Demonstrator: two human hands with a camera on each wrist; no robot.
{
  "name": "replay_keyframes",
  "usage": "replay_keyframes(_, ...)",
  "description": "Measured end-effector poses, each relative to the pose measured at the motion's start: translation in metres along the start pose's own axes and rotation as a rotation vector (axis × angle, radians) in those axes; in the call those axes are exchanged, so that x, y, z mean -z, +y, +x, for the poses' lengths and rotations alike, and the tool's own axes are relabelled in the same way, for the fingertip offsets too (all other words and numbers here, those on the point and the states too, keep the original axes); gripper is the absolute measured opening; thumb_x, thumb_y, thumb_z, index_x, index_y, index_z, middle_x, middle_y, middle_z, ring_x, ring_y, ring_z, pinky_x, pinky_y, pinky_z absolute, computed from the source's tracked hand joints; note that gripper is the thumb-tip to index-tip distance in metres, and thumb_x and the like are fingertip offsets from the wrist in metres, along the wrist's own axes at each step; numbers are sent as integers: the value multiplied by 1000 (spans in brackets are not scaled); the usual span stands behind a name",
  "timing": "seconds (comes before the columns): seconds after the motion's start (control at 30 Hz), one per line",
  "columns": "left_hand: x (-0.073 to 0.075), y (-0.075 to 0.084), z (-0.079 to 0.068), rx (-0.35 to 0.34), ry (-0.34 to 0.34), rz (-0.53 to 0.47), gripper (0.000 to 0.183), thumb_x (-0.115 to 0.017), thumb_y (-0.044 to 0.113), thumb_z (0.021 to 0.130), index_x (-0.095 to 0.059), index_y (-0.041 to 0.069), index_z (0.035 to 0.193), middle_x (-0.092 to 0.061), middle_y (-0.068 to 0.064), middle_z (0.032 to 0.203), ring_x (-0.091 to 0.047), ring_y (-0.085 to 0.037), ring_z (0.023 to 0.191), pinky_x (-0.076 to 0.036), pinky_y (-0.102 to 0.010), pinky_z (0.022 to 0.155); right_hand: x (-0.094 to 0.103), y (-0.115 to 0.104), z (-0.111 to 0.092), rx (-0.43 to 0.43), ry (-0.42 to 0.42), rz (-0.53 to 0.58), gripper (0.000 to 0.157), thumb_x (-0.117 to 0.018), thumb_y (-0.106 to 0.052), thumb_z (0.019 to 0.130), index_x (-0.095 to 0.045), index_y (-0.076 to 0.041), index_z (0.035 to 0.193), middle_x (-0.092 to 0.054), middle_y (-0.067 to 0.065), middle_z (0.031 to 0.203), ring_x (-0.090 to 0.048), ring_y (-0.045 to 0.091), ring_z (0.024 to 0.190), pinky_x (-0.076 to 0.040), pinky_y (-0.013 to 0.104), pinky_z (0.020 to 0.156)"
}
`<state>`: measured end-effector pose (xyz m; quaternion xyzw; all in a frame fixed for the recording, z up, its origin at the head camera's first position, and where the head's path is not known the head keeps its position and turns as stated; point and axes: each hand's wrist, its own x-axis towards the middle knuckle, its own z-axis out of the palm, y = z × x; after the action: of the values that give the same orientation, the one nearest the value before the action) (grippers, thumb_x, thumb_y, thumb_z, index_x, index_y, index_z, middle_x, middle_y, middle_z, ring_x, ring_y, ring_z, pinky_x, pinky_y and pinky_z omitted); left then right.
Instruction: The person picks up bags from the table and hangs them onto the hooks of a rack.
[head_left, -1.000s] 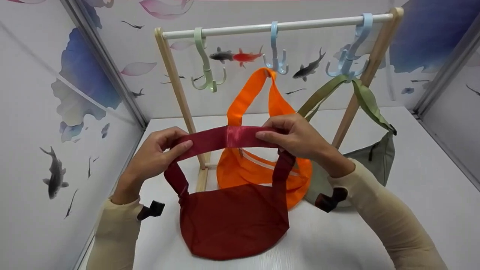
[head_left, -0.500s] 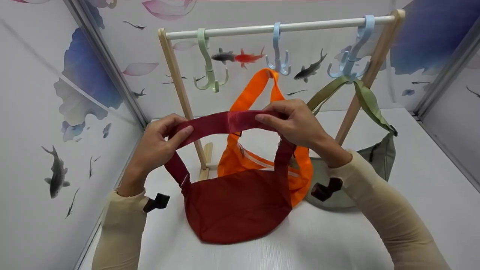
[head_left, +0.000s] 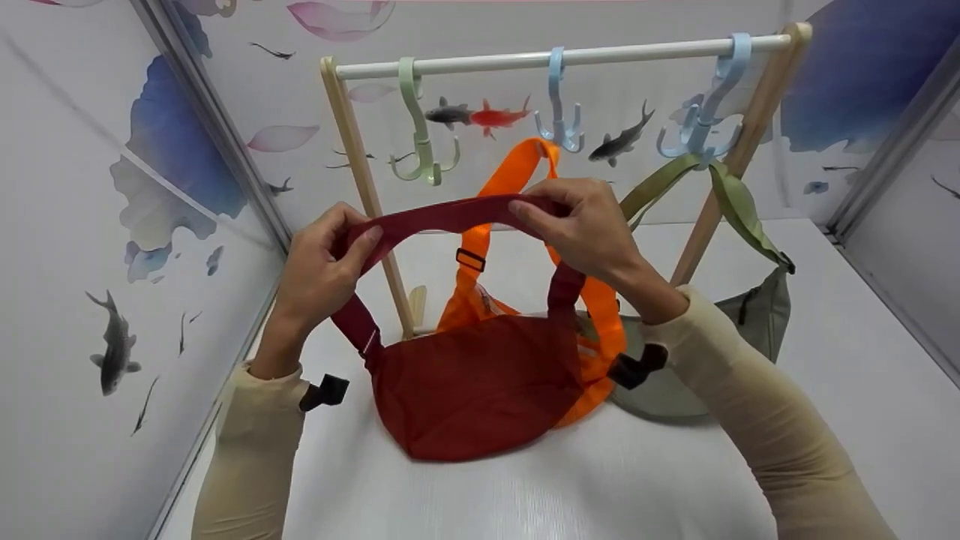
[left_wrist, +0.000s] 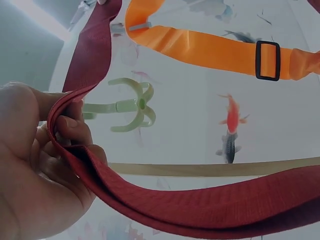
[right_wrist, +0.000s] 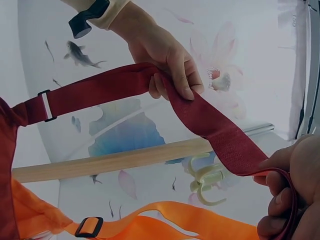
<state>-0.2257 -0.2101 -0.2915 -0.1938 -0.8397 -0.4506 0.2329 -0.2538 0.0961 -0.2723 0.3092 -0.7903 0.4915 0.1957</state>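
Note:
A dark red shoulder bag [head_left: 480, 390] hangs from its wide strap [head_left: 450, 213], which both hands hold up in front of the rack. The left hand [head_left: 319, 266] pinches the strap's left part between thumb and curled fingers; the left wrist view shows the strap [left_wrist: 220, 205] bending round those fingers. At the right part, the right hand [head_left: 589, 225] grips the strap the same way, and in the right wrist view its fingers [right_wrist: 277, 205] curl round the webbing. The strap is stretched between the hands in a shallow arch. Behind it, the orange bag [head_left: 600, 322] is partly hidden.
A wooden rack with a white bar [head_left: 487, 60] stands behind. From it hang a green hook [head_left: 424, 142], a middle blue hook [head_left: 557, 112] bearing the orange bag, and a right blue hook [head_left: 701, 124] bearing a grey-green bag [head_left: 757, 322]. Below is a white table [head_left: 525, 495].
Both hands have risen, lifting the strap and the red bag upward and slightly toward the rack. The red bag now covers more of the orange bag. Both hands keep their hold.

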Motion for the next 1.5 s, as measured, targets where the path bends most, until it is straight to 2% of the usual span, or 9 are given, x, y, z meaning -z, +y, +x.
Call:
replay_keyframes(0.17, -1, 0, 4, -47, 49, -12, 11, -61, 13, 98, -65, 3, 99, -66, -7, 84, -52, -18, 68, -43, -25, 58, 0, -2, 5, 23, 16, 6, 13, -64, -9, 93, -76, -3, 92, -60, 3, 67, -47, 17, 54, -37, 21, 48)
replay_keyframes(0.27, -1, 0, 6, -69, 82, -16, 11, -60, 11, 98, -65, 1, 100, -67, -8, 86, -53, -17, 69, -43, -25, 58, -1, -3, 7, 14, 28, 2, 16, -62, -9, 93, -77, -3, 96, -62, 4, 69, -47, 17, 55, -38, 21, 48)
replay_keyframes(0.43, -3, 1, 12, -63, 127, -17, 13, -59, 12, 98, -64, 0, 101, -68, -8, 91, -56, -15, 73, -44, -25, 61, -4, -4, 11, -4, 67, 7, 17, -63, -12, 96, -77, -5, 102, -65, 6, 74, -50, 18, 60, -42, 21, 52)
replay_keyframes(0.57, -6, 1, 15, -52, 155, -32, 15, -59, 15, 99, -63, 1, 102, -66, -8, 91, -57, -15, 74, -45, -26, 62, -7, -3, 14, -1, 107, 18, 17, -64, -14, 97, -77, -5, 103, -64, 6, 72, -52, 17, 59, -44, 21, 52)
replay_keyframes(0.9, -12, -1, 21, -21, 162, -115, 16, -58, 17, 100, -61, 2, 106, -65, -8, 95, -57, -16, 80, -47, -27, 66, -13, 2, 19, -3, 185, 27, 19, -67, -18, 96, -78, -7, 105, -66, 6, 72, -55, 17, 59, -49, 22, 55)
replay_keyframes(1.13, -14, -3, 24, -30, 189, -138, 17, -57, 17, 101, -60, 2, 108, -66, -8, 101, -58, -16, 86, -48, -28, 71, -17, 2, 23, 6, 230, 21, 18, -68, -19, 95, -79, -7, 103, -66, 7, 71, -54, 16, 58, -47, 22, 53)
replay_keyframes(1.23, -15, -3, 26, -38, 198, -139, 19, -56, 18, 101, -60, 1, 108, -65, -9, 101, -57, -16, 85, -48, -28, 71, -19, 3, 26, 7, 247, 12, 19, -67, -20, 95, -79, -8, 104, -68, 8, 74, -54, 16, 59, -47, 22, 54)
replay_keyframes(1.5, -19, -1, 30, -6, 215, -157, 19, -55, 21, 102, -59, 4, 110, -64, -7, 108, -59, -17, 98, -52, -31, 82, -22, 2, 30, -32, 276, 32, 20, -66, -20, 96, -78, -7, 107, -72, 8, 84, -55, 16, 62, -48, 21, 56)
